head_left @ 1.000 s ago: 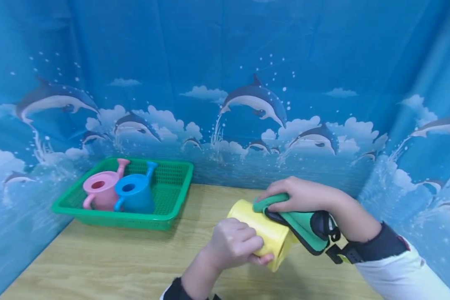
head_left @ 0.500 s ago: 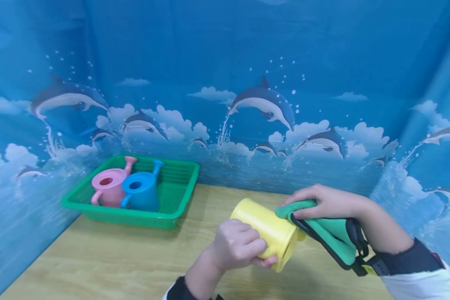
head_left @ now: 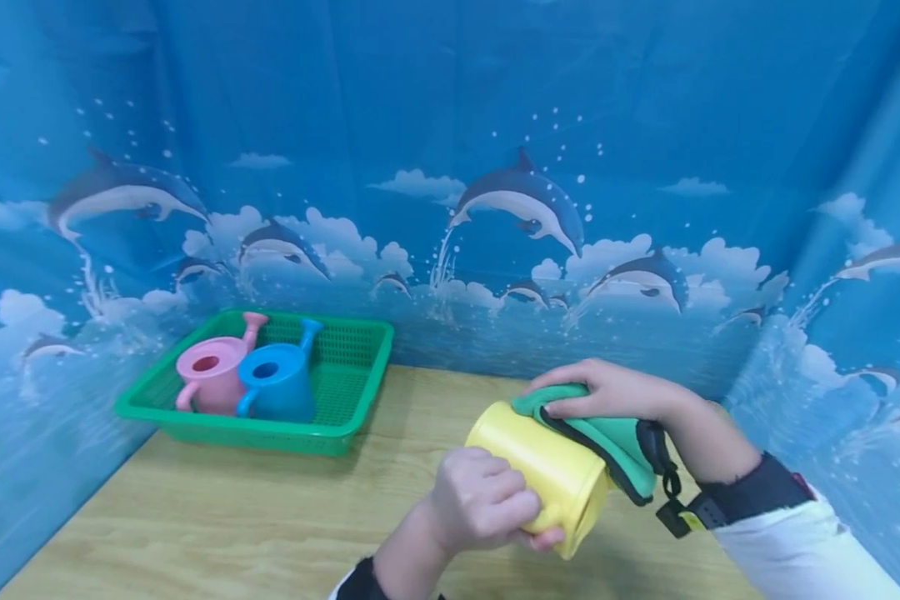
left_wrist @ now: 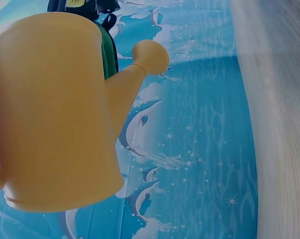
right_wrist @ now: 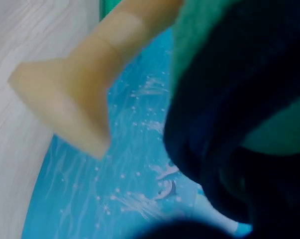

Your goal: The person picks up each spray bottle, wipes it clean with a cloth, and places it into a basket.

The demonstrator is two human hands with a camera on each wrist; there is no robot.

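Note:
A yellow watering can [head_left: 540, 462] is tipped on its side above the table. My left hand [head_left: 483, 504] grips it on the near side with curled fingers. In the left wrist view the can's body [left_wrist: 55, 114] fills the left half, its spout [left_wrist: 132, 82] pointing up to the right. My right hand [head_left: 607, 390] holds a folded green cloth with black edging [head_left: 607, 437] and presses it on the can's upper side. Close up in the right wrist view are the spout's flared head [right_wrist: 65, 99] and the dark-edged cloth [right_wrist: 204, 59].
A green basket [head_left: 345, 429] stands at the back left of the wooden table [head_left: 217, 517]. In it sit a pink watering can [head_left: 213, 379] and a blue watering can [head_left: 277, 383]. A blue dolphin-print curtain [head_left: 390, 125] closes off the back and sides.
The right hand slid the cloth right along the can toward its end, then back left. The left hand keeps its grip, and the can has shifted slightly right.

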